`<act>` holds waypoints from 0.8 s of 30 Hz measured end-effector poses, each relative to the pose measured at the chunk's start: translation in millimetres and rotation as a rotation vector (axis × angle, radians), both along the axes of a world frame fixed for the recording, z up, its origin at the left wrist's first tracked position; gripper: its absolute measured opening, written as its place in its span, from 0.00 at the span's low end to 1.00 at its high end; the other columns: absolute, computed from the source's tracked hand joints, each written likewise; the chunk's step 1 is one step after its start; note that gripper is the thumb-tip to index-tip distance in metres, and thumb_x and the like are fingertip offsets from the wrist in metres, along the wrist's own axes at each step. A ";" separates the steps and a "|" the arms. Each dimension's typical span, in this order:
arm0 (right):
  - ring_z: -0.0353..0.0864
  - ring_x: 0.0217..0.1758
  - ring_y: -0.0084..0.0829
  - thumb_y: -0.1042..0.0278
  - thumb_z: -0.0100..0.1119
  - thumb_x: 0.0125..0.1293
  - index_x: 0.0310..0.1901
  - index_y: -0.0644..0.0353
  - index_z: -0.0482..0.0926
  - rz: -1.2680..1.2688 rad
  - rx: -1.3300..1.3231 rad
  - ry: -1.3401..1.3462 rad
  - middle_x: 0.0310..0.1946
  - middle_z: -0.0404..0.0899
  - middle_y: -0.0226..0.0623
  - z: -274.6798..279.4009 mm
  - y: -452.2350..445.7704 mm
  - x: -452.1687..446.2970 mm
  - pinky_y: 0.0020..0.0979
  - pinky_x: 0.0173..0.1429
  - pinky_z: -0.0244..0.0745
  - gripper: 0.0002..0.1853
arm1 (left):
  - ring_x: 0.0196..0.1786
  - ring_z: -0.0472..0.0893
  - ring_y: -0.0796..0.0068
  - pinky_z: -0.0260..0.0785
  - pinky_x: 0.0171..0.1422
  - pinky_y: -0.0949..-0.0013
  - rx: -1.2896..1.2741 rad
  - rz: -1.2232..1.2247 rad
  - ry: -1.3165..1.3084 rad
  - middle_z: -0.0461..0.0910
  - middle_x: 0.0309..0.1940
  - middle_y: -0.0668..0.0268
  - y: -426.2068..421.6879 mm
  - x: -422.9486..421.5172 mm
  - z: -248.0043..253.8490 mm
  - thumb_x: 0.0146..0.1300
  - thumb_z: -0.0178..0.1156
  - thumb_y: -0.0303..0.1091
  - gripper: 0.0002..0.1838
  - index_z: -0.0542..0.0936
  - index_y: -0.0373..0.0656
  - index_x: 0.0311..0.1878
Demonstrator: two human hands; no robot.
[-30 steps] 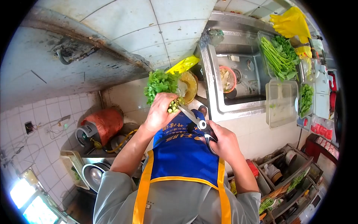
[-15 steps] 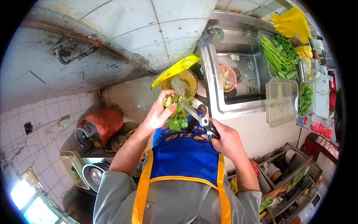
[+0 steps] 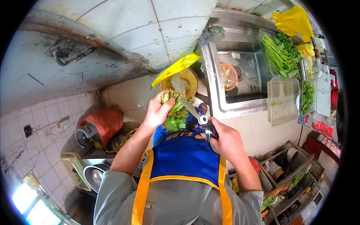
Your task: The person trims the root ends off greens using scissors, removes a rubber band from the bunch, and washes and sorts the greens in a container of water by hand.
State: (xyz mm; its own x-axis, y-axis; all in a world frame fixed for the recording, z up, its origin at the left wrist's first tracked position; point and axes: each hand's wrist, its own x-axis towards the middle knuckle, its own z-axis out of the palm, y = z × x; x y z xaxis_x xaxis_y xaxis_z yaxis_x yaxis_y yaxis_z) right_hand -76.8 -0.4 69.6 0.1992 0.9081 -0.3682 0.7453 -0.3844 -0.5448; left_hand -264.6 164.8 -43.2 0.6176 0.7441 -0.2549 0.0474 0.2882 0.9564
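Note:
My left hand [image 3: 156,110] is closed around a bunch of leafy green herbs [image 3: 176,120] that looks like coriander. Its cut stems point away from me, the leaves hang toward my apron, and a thin red band shows across it. In my right hand [image 3: 227,139] is a pair of scissors [image 3: 203,120] with dark handles. The blades reach to the stem side of the bunch; whether they touch the stems I cannot tell. Just beyond both hands stands a yellowish bin [image 3: 193,83] with clear plastic inside and a bright yellow bag [image 3: 178,69] at its rim.
To the right is a steel sink [image 3: 240,108] holding a pink-rimmed bowl [image 3: 235,77]. Beside it are a tray of green stalks [image 3: 277,56], a clear plastic tub [image 3: 283,112] and yellow gloves [image 3: 294,22]. A gas cylinder [image 3: 85,135] lies at left; wooden shelving [image 3: 290,168] stands lower right.
The bunch has turned in my left hand, so more leaves and the red band show. The scissors have shifted slightly left and down, still in my right hand.

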 end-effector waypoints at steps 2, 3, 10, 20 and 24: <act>0.81 0.36 0.48 0.65 0.68 0.54 0.57 0.58 0.72 -0.005 0.021 -0.016 0.34 0.81 0.48 0.3 0.4 -0.7 0.40 0.40 0.76 0.28 | 0.29 0.72 0.86 0.67 0.32 0.77 -0.020 0.020 -0.004 0.75 0.26 0.71 -0.7 -1.0 -5.3 0.65 0.55 0.32 0.13 0.74 0.33 0.49; 0.81 0.36 0.49 0.63 0.69 0.56 0.57 0.56 0.73 -0.009 0.032 -0.024 0.33 0.81 0.47 0.7 0.5 -1.2 0.40 0.38 0.76 0.27 | 0.27 0.71 0.86 0.67 0.32 0.76 -0.018 0.027 -0.004 0.74 0.24 0.72 -0.8 -1.3 -8.3 0.65 0.56 0.32 0.14 0.75 0.33 0.49; 0.82 0.37 0.47 0.67 0.66 0.51 0.58 0.62 0.70 0.067 -0.031 0.044 0.36 0.81 0.49 13.2 2.9 -7.3 0.41 0.42 0.77 0.31 | 0.20 0.71 0.84 0.66 0.25 0.73 0.242 0.071 0.177 0.72 0.17 0.71 -0.5 3.7 10.4 0.64 0.57 0.34 0.13 0.76 0.33 0.46; 0.82 0.36 0.48 0.67 0.64 0.53 0.59 0.63 0.69 0.033 -0.062 0.063 0.35 0.81 0.50 5.2 -1.5 -15.5 0.43 0.42 0.77 0.30 | 0.23 0.69 0.86 0.64 0.29 0.75 0.331 0.134 0.141 0.71 0.17 0.70 -11.9 2.6 10.7 0.65 0.57 0.32 0.11 0.77 0.34 0.45; 0.81 0.35 0.51 0.64 0.66 0.57 0.55 0.59 0.72 -0.003 -0.005 0.052 0.32 0.80 0.50 5.2 -1.8 -18.0 0.43 0.38 0.75 0.24 | 0.23 0.68 0.87 0.65 0.29 0.77 0.214 0.174 0.125 0.71 0.18 0.74 -16.3 1.0 11.4 0.65 0.57 0.32 0.11 0.77 0.35 0.44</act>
State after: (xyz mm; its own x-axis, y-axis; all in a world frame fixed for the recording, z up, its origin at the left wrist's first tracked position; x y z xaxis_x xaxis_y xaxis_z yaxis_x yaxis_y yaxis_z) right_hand -94.8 -2.2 74.8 0.1826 0.9055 -0.3831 0.7144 -0.3899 -0.5810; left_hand -263.5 148.5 -31.8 0.4497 0.8809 -0.1473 0.1363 0.0953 0.9861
